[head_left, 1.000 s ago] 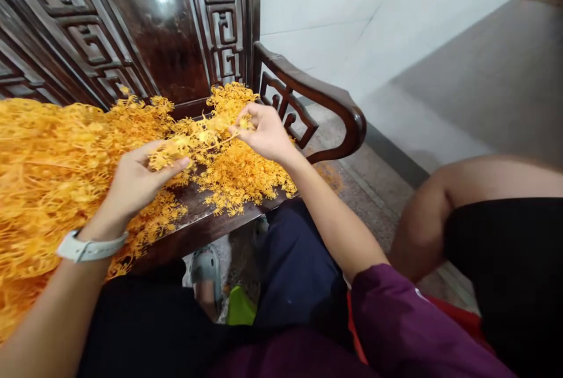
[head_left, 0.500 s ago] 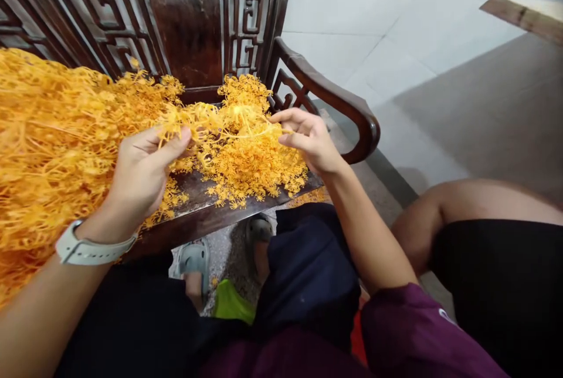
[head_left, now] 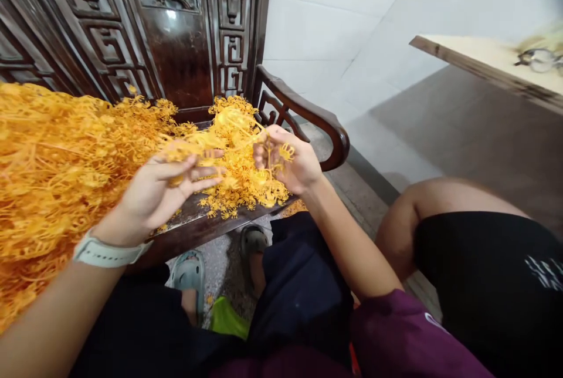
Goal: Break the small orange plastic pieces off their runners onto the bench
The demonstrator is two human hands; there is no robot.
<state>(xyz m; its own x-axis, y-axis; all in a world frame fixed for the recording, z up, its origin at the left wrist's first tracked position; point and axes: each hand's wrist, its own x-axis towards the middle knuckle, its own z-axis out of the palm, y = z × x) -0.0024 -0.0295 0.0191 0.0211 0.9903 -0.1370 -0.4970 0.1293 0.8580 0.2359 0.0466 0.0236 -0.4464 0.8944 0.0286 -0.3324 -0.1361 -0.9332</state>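
Note:
Between my two hands stretches an orange plastic sprig [head_left: 229, 134] with small flower-like tips. My left hand [head_left: 160, 193], with a pale watch band on the wrist, pinches its left end between thumb and fingers. My right hand [head_left: 288, 158] is closed on the sprig's right end, with small orange bits against the palm. Both hands hover over a dark carved wooden bench [head_left: 206, 225]. A big heap of the same orange sprigs [head_left: 57, 172] covers the bench's left part, and a smaller pile of loose orange pieces [head_left: 246, 181] lies under my hands.
The bench's carved backrest [head_left: 176, 26] and curved armrest [head_left: 308, 114] rise behind the piles. Another person's bare knee [head_left: 422, 213] and black shorts sit close on the right. A wooden tabletop [head_left: 488, 64] with glasses stands at the far right. Feet in sandals [head_left: 193, 272] rest on the floor below.
My hands have drawn closer together over the loose pile, the right hand curling shut round the sprig's end. The view has shifted, bringing the tabletop at the right into sight.

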